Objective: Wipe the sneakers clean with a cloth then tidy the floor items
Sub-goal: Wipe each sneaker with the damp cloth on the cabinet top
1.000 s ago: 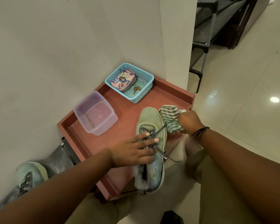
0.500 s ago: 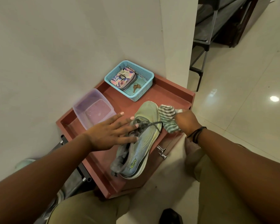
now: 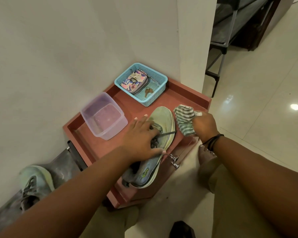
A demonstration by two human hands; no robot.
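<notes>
Cabinet top red, rimmed | wall corner | glossy floor tiles

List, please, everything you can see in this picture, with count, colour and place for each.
sneaker: 1, pale green, on the cabinet, under the left hand
second sneaker: 1, pale green, low at left
cloth: 1, grey-and-white striped, in the right hand
cabinet: 1, red-brown, in the wall corner
tub: 1, clear purple, on the cabinet
basket: 1, blue, at the cabinet's back
pouch: 1, floral, in the basket
keys: brown, in the basket
rack: 1, dark, upper right
left hand: on the sneaker
right hand: grips the cloth
</notes>
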